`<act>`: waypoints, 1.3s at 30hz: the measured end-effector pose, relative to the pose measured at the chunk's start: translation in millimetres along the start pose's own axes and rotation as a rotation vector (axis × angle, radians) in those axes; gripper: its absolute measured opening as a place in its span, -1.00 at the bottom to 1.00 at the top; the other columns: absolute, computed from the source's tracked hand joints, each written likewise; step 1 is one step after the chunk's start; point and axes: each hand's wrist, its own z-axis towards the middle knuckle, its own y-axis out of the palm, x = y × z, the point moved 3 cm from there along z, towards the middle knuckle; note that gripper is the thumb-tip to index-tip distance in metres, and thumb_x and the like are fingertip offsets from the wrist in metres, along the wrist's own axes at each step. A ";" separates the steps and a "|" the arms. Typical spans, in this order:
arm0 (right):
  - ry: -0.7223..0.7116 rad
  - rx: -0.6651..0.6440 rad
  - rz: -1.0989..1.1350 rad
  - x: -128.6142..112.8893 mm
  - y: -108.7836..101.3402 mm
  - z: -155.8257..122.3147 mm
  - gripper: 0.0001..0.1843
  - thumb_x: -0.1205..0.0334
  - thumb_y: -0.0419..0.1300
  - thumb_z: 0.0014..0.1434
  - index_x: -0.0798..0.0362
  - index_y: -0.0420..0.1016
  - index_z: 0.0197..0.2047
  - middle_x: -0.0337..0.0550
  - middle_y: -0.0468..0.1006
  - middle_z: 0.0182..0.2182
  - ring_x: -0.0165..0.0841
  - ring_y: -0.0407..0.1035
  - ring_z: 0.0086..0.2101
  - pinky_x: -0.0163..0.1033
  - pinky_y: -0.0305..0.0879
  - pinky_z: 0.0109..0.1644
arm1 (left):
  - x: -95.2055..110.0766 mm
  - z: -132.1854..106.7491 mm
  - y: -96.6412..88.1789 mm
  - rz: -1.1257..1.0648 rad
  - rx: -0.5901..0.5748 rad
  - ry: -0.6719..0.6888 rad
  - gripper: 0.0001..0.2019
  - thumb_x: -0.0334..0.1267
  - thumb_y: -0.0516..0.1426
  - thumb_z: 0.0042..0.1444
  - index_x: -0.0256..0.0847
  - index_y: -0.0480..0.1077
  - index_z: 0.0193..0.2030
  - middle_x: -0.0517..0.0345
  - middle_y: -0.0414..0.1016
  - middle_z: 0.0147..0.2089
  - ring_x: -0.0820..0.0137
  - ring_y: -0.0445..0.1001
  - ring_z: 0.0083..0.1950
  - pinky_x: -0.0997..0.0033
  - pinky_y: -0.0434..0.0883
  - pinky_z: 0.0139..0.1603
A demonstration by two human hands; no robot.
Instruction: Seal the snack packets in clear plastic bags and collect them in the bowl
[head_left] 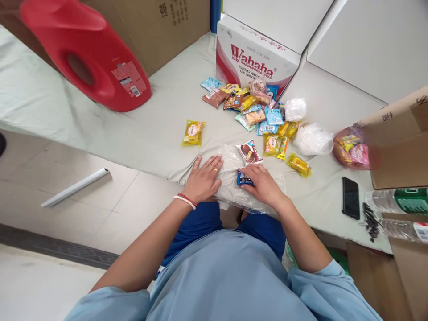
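Note:
My left hand (203, 179) lies flat with its fingers outstretched, at the left edge of a clear plastic bag (230, 192). Across the bag, my right hand (264, 185) is closed over a small blue snack packet (245, 178), its fingers covering part of the wrapper. Just beyond those fingers lies a white and brown chocolate snack packet (249, 152). A yellow snack packet (193, 133) sits apart on the left. Farther back is a pile of mixed wrapped snacks (254, 107), with another yellow packet (298, 165) at its near right.
Around the cloth-covered surface (160, 129) stand a red detergent jug (123, 84), a Wahaha carton (254, 58), white plastic bundles (313, 139) and a round snack container (351, 147). A black phone (351, 198) and clear bottles (397, 200) lie right. A white tube (76, 187) is at left.

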 end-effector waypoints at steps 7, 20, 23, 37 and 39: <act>-0.009 -0.030 -0.121 6.6 -5.6 -7.8 -0.40 0.28 0.28 0.30 -0.04 0.37 0.39 0.06 0.50 0.23 -0.02 0.26 0.22 0.09 0.21 0.26 | 1.2 1.0 0.2 -0.020 0.012 -0.010 -0.32 -0.28 -0.01 0.26 -0.24 0.15 0.54 -0.07 0.06 0.60 0.16 0.09 0.61 -0.21 -0.21 0.61; -0.036 0.214 0.093 17.5 -21.2 -42.8 -0.30 0.05 0.26 0.37 -0.13 0.19 0.49 0.07 0.34 0.35 -0.04 0.23 0.32 0.18 0.22 0.39 | -3.9 -22.2 2.9 -0.142 0.253 0.137 -0.23 -0.34 0.09 0.25 -0.04 0.01 0.59 -0.10 -0.10 0.66 0.07 0.04 0.62 -0.19 0.10 0.53; -0.024 0.342 0.109 16.5 -27.9 -78.6 -0.41 0.09 0.24 0.39 -0.18 0.27 0.43 0.05 0.42 0.25 -0.07 0.33 0.24 0.14 0.32 0.32 | -0.1 -34.2 0.3 -0.161 0.362 0.185 -0.12 -0.46 0.08 0.21 0.05 -0.13 0.62 -0.03 -0.17 0.67 0.07 -0.02 0.64 -0.16 0.15 0.52; -0.036 0.378 0.128 20.7 3.7 -132.6 -0.85 0.34 0.19 0.37 -0.06 0.55 -0.07 0.00 0.55 0.05 -0.13 0.42 0.11 0.07 0.44 0.17 | 19.5 -52.2 15.5 -0.209 0.104 0.513 -0.59 -0.43 0.09 0.34 -0.05 0.46 0.26 0.02 0.55 0.31 0.24 0.40 0.42 -0.11 0.09 0.55; -0.025 0.372 0.208 20.7 -13.8 -123.8 -0.88 0.28 0.20 0.38 -0.06 0.55 -0.07 0.00 0.54 0.04 -0.18 0.47 0.06 -0.02 0.46 0.13 | 16.1 -45.8 9.5 -0.319 0.125 0.416 -0.71 -0.32 0.06 0.41 -0.08 0.52 0.15 0.03 0.65 0.14 0.28 0.54 0.26 0.01 0.25 0.46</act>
